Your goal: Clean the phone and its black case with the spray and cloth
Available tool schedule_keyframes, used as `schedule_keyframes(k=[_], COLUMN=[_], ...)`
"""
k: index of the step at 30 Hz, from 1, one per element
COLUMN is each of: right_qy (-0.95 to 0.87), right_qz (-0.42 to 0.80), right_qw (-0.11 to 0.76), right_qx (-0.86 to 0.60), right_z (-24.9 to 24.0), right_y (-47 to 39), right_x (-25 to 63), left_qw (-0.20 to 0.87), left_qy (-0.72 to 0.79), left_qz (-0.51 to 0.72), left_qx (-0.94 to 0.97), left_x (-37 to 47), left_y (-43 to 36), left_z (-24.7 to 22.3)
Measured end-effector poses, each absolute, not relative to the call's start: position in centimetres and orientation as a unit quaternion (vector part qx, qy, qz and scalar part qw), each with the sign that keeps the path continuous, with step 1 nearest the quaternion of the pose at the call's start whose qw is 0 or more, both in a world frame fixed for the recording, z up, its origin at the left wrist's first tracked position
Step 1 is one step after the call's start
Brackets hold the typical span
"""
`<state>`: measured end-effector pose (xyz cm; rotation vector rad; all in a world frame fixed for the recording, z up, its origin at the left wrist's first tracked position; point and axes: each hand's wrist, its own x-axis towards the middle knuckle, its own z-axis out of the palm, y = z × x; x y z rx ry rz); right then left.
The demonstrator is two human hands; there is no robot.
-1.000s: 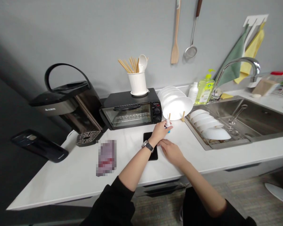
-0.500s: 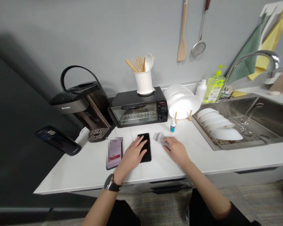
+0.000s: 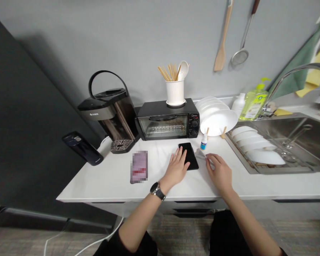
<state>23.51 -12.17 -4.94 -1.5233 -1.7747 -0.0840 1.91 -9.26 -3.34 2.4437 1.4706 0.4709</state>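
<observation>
A black phone (image 3: 190, 160) lies at a slant on the white countertop. Across its left side rests my left hand (image 3: 176, 164), fingers stretched out and spread, with a watch on the wrist. My right hand (image 3: 219, 170) pinches a thin, whitish-grey cloth (image 3: 201, 154) just right of the phone. Part of the cloth is hidden by the fingers. Behind the cloth stands a small white bottle with a blue label (image 3: 203, 142). Farther left on the counter lies a second phone (image 3: 139, 167), its screen pixelated.
A toaster oven (image 3: 166, 122) carries a white holder (image 3: 175, 92) with chopsticks and a spoon. Left of it are a water dispenser (image 3: 112, 117) and a dark tumbler (image 3: 82, 148). Plates (image 3: 218, 122) stand in a rack beside the sink (image 3: 309, 137), which holds several bowls (image 3: 265, 156).
My view has shifted left. The black phone has moved right, closer to the small bottle, and turned slightly, with my left hand on it. My right hand has shifted along with the cloth.
</observation>
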Motion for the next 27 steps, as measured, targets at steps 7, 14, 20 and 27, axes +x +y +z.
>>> schedule_keyframes(k=[7, 14, 20, 27], right_qy=[-0.843, -0.803, -0.782, -0.799], right_qz=[0.162, 0.213, 0.292, 0.287], right_qw=[0.299, 0.327, 0.33, 0.327], right_qx=[-0.417, -0.451, -0.442, -0.415], right_z=[-4.9, -5.3, -4.8, -5.1], right_y=[-16.8, -17.4, -17.1, -17.1], right_x=[22.1, 21.5, 21.1, 21.9], left_qw=[0.137, 0.127, 0.108, 0.142], left_qy=[0.403, 0.453, 0.448, 0.462], left_qz=[0.228, 0.264, 0.211, 0.223], left_qx=[0.876, 0.842, 0.862, 0.847], left_x=[-0.3, -1.0, -0.9, -1.8], left_y=[-16.5, -16.7, -16.8, -18.9], left_z=[-2.1, -2.3, -1.6, -2.6])
